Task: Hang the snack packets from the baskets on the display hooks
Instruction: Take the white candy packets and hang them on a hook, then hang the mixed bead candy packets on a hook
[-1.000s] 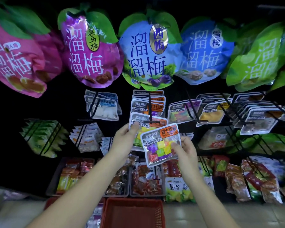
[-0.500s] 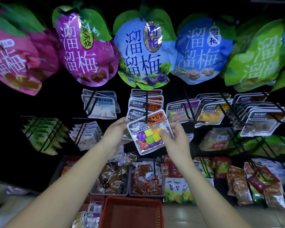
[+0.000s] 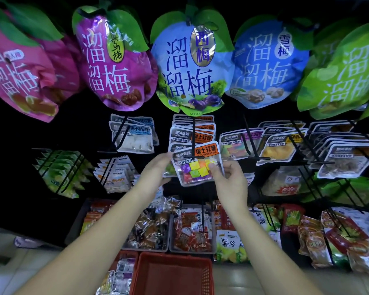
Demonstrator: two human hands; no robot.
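A clear candy packet (image 3: 197,165) with an orange label and coloured cubes inside sits at the tip of the black centre hook (image 3: 193,137), in front of several like packets. My left hand (image 3: 156,169) holds its left edge, with fingers at the top corner. From the right, my right hand (image 3: 228,179) pinches the packet, thumb on its front. The hook's crossbar runs across the packet's top. A red basket (image 3: 173,273) stands on the floor below my arms, with more small packets (image 3: 119,277) to its left.
Large plum bags (image 3: 190,67) hang in a row above. Neighbouring hooks carry white packets (image 3: 134,135) on the left and yellow ones (image 3: 277,145) on the right. Trays of red snacks (image 3: 192,231) line the bottom shelf.
Both hands have carried the candy packet up and toward the centre hook; its top now lies at the hook's tip. The view has moved closer to the rack.
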